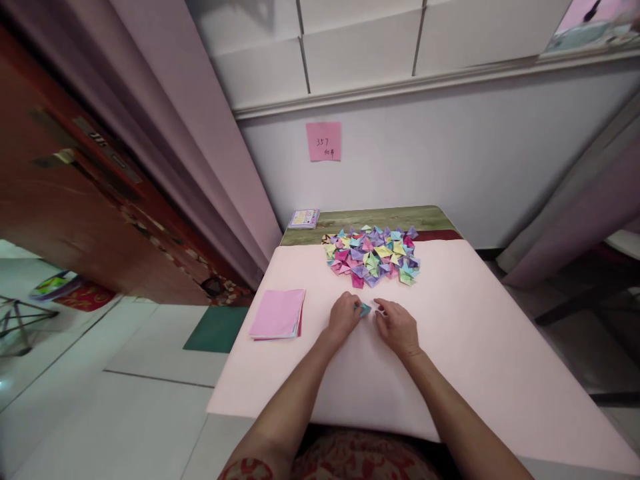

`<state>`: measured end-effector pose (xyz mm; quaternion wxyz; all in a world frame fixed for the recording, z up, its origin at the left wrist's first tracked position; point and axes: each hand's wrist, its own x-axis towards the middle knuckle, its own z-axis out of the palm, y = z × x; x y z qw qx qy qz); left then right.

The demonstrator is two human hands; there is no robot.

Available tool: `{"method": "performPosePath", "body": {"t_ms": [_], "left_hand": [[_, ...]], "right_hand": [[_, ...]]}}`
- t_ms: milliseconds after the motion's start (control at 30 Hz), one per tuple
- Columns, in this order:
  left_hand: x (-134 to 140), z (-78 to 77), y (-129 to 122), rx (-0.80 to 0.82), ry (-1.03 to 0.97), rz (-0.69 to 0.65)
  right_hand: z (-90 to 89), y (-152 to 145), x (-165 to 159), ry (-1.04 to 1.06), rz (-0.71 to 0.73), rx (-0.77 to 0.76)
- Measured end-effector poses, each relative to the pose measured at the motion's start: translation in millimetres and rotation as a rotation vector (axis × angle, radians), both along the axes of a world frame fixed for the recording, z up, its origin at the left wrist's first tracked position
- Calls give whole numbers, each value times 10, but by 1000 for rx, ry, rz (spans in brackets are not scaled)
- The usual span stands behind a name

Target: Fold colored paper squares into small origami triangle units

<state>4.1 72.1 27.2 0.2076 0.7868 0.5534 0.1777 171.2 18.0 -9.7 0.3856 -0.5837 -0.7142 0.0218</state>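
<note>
My left hand [345, 313] pinches a small folded piece of blue paper [365, 310] just above the pink table covering [470, 347]. Part of that paper is hidden behind the fingers. Just to its right is my right hand [397, 325], thumb and forefinger apart, with nothing seen between them. Beyond both hands lies a heap of small folded paper pieces [373, 255] in purple, yellow, pink, green and blue. Left of my left hand sits a stack of square paper sheets [277, 313], a pink one on top.
A small stack of printed cards or booklets [304, 219] sits at the table's back left corner. A pink note [324, 141] with handwriting is stuck to the wall behind. To the left are a pink curtain [200, 133] and a reddish-brown door [100, 200].
</note>
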Motion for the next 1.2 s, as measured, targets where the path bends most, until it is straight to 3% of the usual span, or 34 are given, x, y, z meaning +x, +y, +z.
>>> {"method": "performPosePath", "body": {"t_ms": [167,333,433,533,667,833,1033,1200], "left_hand": [[-336,23,243,26,-29,237],[-354,10,625,67,-78,270],[-323,-4,682,73,-119,258],[-447,6,566,88,-150,275],[-895,124,294,174,-192,349],[-1397,321,-33,172,57,551],[-1411,209,-336,12,306,626],[-1405,145,-404,-19,252,649]], "right_hand": [[-40,9,21,40,-88,-50],[-34,9,9,3,-78,-47],[-19,-3,3,-6,-76,-37],[-10,-11,3,-6,-70,-35],[-15,-12,12,5,-73,-29],[-38,-5,25,31,-76,-55],[-52,-8,39,40,-69,-87],[-45,-13,42,50,-71,-95]]}}
